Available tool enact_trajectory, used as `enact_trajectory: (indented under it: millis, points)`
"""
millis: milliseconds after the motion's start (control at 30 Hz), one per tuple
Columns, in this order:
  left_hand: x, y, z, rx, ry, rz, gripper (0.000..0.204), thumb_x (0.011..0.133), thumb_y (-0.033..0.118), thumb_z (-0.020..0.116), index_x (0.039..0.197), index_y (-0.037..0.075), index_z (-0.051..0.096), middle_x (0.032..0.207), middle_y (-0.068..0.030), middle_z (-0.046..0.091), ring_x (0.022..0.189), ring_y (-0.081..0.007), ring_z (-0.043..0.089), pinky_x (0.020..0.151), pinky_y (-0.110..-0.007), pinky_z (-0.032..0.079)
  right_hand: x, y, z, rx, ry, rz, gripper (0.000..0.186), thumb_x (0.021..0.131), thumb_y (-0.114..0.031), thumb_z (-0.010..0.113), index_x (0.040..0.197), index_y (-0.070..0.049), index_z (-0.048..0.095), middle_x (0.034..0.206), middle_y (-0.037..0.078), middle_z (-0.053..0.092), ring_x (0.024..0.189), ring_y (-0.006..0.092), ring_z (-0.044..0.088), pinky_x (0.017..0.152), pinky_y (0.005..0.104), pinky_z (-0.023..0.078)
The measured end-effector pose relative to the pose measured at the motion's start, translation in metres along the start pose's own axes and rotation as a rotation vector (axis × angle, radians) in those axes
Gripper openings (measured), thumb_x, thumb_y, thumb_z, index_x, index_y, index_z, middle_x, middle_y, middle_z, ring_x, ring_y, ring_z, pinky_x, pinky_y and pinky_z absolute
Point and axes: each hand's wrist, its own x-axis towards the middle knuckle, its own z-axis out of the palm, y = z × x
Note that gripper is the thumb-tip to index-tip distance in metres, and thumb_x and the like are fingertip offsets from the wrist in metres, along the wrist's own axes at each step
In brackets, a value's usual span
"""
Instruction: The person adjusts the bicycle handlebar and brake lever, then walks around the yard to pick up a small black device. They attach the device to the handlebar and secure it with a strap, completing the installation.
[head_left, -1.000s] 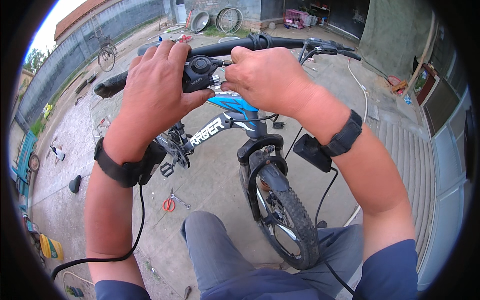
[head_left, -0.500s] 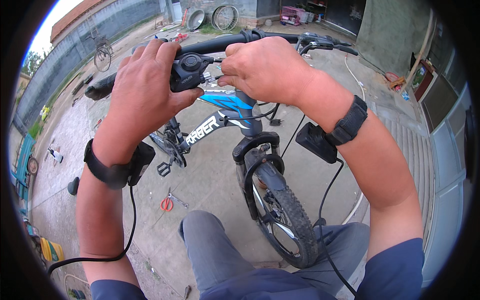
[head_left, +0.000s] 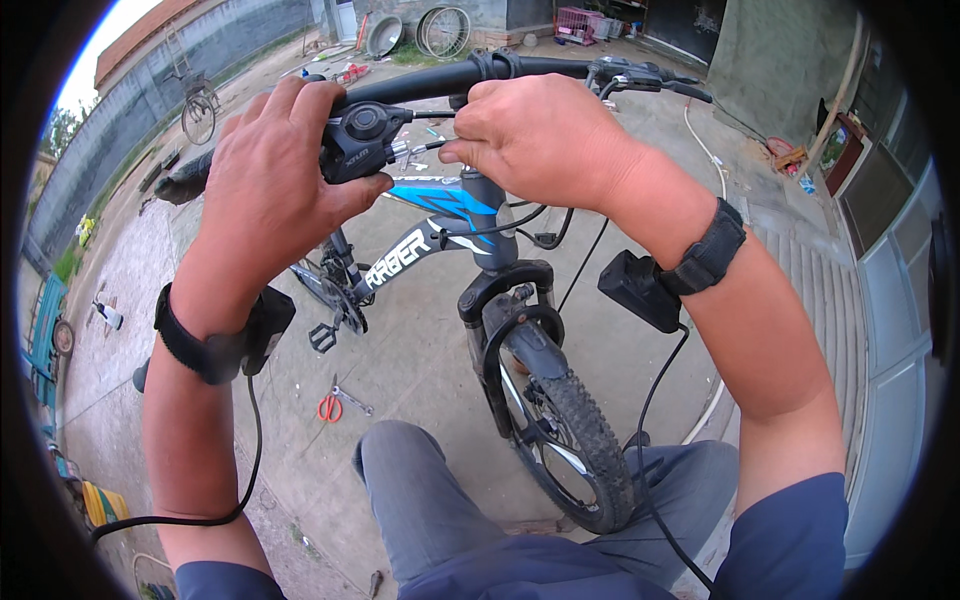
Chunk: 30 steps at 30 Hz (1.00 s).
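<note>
Evidently for steadiness, the bare left hand [head_left: 275, 170] is clasping the black plastic shifter unit [head_left: 362, 140] beside the left part of the matte-black tubular handlebar [head_left: 420, 82], thumb stretching along the unit's lower edge. Opposite, the bare right hand [head_left: 545, 135] is curling knuckles-up, pinching the thin black cable [head_left: 432, 146] leading from the unit, perhaps for alignment.

Soft outdoor daylight, bright washed-out sky [head_left: 86, 68], faint shadows, curved fisheye edges, black corners
</note>
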Motion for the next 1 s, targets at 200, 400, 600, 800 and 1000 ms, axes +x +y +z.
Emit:
enact_trajectory:
  millis: [200, 400, 600, 800, 1000]
  points:
    - [0.000, -0.001, 0.000, 0.005, -0.007, 0.005, 0.069, 0.073, 0.032, 0.089, 0.129, 0.003, 0.060, 0.116, -0.0168, 0.065, 0.111, -0.0400, 0.064, 0.096, -0.049, 0.049, 0.003, 0.003, 0.001, 0.023, -0.042, -0.002, 0.034, 0.099, -0.040, 0.064, 0.092, -0.012, 0.082, 0.092, 0.014, 0.078, 0.092, 0.0383, 0.074, 0.081, 0.0502, 0.059]
    - [0.000, 0.000, 0.001, -0.007, 0.002, -0.001, 0.068, 0.073, 0.031, 0.089, 0.128, 0.003, 0.060, 0.115, -0.0168, 0.064, 0.111, -0.0400, 0.063, 0.096, -0.049, 0.049, 0.005, 0.001, 0.005, 0.018, -0.044, 0.035, 0.036, 0.101, -0.039, 0.067, 0.090, -0.007, 0.077, 0.092, 0.014, 0.071, 0.088, 0.0388, 0.070, 0.075, 0.0502, 0.056]
    - [0.000, 0.001, -0.001, -0.005, -0.010, -0.006, 0.069, 0.073, 0.031, 0.089, 0.129, 0.003, 0.060, 0.116, -0.0169, 0.064, 0.111, -0.0401, 0.063, 0.097, -0.048, 0.049, 0.002, -0.002, 0.006, -0.051, -0.019, 0.021, 0.034, 0.100, -0.042, 0.064, 0.095, -0.014, 0.082, 0.096, 0.011, 0.077, 0.093, 0.0339, 0.075, 0.079, 0.0470, 0.060]
    - [0.001, 0.001, -0.001, 0.000, -0.012, -0.007, 0.069, 0.073, 0.030, 0.090, 0.129, 0.003, 0.060, 0.116, -0.0171, 0.064, 0.111, -0.0396, 0.063, 0.097, -0.048, 0.049, 0.000, -0.008, 0.004, -0.071, -0.008, 0.043, 0.033, 0.100, -0.042, 0.065, 0.098, -0.013, 0.082, 0.098, 0.011, 0.077, 0.094, 0.0338, 0.075, 0.079, 0.0466, 0.061]
    - [0.001, 0.001, -0.001, 0.001, -0.021, -0.002, 0.070, 0.073, 0.030, 0.090, 0.129, 0.002, 0.059, 0.116, -0.0171, 0.063, 0.112, -0.0395, 0.063, 0.097, -0.048, 0.049, 0.001, -0.012, 0.009, -0.097, 0.026, 0.082, 0.033, 0.100, -0.042, 0.066, 0.100, -0.014, 0.083, 0.099, 0.011, 0.077, 0.094, 0.0343, 0.075, 0.079, 0.0465, 0.061]
